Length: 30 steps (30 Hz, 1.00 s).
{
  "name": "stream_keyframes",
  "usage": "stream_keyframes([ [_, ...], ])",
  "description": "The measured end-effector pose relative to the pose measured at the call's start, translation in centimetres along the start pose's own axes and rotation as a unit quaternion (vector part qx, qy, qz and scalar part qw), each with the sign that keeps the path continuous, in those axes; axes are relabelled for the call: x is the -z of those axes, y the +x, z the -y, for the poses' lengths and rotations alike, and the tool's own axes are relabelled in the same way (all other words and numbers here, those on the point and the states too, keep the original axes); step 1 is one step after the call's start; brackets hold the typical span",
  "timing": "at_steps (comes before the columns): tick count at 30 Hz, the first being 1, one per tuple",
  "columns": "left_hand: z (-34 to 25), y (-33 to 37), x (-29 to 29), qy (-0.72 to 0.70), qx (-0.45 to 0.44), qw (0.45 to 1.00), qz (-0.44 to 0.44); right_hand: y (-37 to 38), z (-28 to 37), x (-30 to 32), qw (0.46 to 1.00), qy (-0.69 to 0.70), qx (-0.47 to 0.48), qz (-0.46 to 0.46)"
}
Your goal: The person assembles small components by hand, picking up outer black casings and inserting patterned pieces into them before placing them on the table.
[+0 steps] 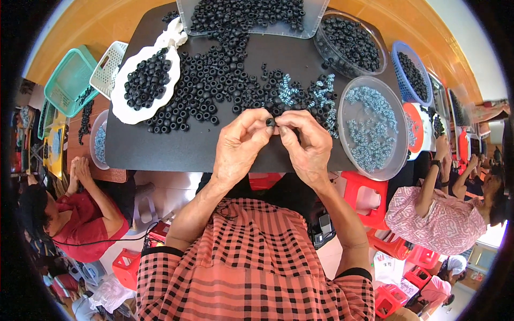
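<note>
Both hands met at the near edge of a dark mat [160,150], fingertips pressed toward each other. Left hand [240,145] curled, thumb and forefinger pinching a small black bead [270,122]; right hand [305,144] curled likewise, thumb and forefinger closed on the same bead from the other side, touching the left fingertips. Just beyond the fingertips, a loose heap of black beads [214,80] mixed with blue-and-white striped beads [321,99]. Beyond and left of the left hand, a white plastic bag [128,107] lying open with more black beads. Just right of the right hand, a round clear tub [348,155] of striped beads. Farther beyond, a clear rectangular tray [184,13] and a round clear bowl [381,53], both holding black beads. Well right of the right hand, a blue basket [399,59]. Well left of the left hand, a green basket [67,80] and a white basket [107,67]. Other people seated on either side, below table level.
</note>
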<state>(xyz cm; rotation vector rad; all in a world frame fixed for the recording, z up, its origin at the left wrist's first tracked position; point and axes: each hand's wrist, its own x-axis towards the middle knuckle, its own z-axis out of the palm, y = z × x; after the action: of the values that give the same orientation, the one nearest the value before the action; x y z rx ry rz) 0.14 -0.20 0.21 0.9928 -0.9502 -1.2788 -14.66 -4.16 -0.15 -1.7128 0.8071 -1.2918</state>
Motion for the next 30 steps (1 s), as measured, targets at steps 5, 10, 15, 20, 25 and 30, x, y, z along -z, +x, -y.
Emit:
stream_keyframes([
  [5, -0.1, -0.4, -0.9, 0.091, -0.049, 0.994, -0.022, 0.3, 0.3, -0.1, 1.000, 0.005, 0.010, -0.015],
  [10, 0.2, -0.3, -0.7, 0.068, -0.062, 0.996, -0.020, 0.1, 0.1, 0.0, 1.000, -0.001, -0.005, -0.002],
  [15, -0.2, -0.3, -0.3, 0.077, 0.003, 0.997, -0.020, 0.0, 0.7, 0.2, 0.999, -0.035, -0.014, -0.016],
  [20, 0.3, -0.3, 0.4, 0.105, 0.010, 0.994, -0.040, 0.0, 0.8, 0.0, 0.999, -0.041, 0.016, -0.009],
  [25, 0.8, 0.0, 0.6, -0.045, 0.020, 0.999, 0.010, -0.5, 1.2, 0.0, 0.998, -0.029, 0.040, -0.029],
  [30, 0.5, 0.0, 0.2, -0.070, 0.016, 0.996, 0.046, -1.1, 3.5, 3.6, 0.980, -0.162, 0.107, -0.035],
])
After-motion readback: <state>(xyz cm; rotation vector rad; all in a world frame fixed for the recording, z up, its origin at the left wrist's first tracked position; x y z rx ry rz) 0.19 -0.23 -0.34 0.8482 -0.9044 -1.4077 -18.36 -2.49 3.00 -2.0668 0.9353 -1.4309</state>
